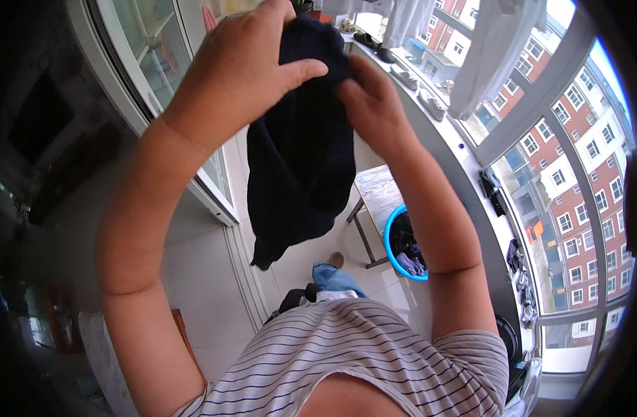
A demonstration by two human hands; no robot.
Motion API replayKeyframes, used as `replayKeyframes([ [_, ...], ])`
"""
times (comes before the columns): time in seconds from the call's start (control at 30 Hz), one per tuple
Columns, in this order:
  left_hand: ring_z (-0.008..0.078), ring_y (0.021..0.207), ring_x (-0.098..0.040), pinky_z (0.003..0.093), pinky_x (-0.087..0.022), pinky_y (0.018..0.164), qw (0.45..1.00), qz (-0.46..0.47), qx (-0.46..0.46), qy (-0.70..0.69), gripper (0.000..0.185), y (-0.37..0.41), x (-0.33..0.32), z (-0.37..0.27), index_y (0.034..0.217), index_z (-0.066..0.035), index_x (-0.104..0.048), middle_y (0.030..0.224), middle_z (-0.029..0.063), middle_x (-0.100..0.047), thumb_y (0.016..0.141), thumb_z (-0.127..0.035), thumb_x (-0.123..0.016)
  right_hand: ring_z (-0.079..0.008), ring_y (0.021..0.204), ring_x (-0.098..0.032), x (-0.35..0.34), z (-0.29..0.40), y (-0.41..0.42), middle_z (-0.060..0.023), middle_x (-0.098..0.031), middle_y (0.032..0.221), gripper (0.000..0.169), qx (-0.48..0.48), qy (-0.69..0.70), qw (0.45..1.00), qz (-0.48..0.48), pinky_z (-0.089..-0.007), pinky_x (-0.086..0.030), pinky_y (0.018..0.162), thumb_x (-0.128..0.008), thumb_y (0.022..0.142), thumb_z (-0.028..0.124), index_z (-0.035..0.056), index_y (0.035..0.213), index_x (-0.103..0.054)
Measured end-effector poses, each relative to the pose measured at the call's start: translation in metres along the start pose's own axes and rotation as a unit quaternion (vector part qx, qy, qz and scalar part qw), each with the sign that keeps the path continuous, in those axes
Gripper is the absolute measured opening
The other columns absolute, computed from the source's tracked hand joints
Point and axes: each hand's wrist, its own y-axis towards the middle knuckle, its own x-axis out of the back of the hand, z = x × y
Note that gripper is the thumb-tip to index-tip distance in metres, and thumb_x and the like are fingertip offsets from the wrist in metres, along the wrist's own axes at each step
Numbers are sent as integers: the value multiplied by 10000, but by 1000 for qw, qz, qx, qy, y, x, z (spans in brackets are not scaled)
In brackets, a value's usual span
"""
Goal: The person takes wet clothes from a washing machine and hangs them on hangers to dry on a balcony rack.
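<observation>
A dark navy or black garment (303,156) hangs in front of me from both raised hands, its lower part drooping above the tiled floor. My left hand (245,62) grips its bunched upper edge, the thumb lying across the cloth and the other fingers partly out of sight behind it. On the opposite side of that edge, my right hand (373,101) pinches the fabric, slightly blurred. Below my right forearm is a blue plastic basin (389,229) holding dark and purplish clothes (410,263), partly covered by the arm.
The basin rests at the edge of a low table (379,182). A sliding glass door (157,57) stands at left. Shoes (430,103) and small items line the windowsill (467,151) at right. White clothes (477,57) hang by the windows.
</observation>
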Motion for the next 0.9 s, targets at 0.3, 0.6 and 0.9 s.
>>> replayKeyframes([
  [0.3, 327, 752, -612, 335, -467, 678, 994, 45, 96, -22, 223, 85, -33, 59, 832, 6, -596, 763, 212, -601, 643, -2, -478, -257, 789, -619, -2, -69, 99, -149, -627, 881, 437, 134, -132, 980, 69, -334, -491, 718, -709, 731, 279, 33, 1052, -544],
  [0.6, 225, 705, -603, 300, -457, 625, 981, -54, 139, 127, 224, 137, -66, 153, 964, -22, -580, 759, 144, -612, 782, -127, -504, -340, 895, -590, 23, -191, 145, -171, -618, 891, 331, -45, -350, 904, 243, -403, -482, 782, -677, 716, 207, 72, 1006, -595],
  [0.9, 84, 559, -475, 229, -379, 504, 928, 208, 307, -25, 329, 197, -161, 252, 1187, -193, -538, 706, 0, -569, 871, -257, -474, -148, 481, -558, 240, -212, 333, -103, -573, 557, 44, 154, -261, 938, 169, -281, -433, 415, -549, 727, -19, -39, 721, -588],
])
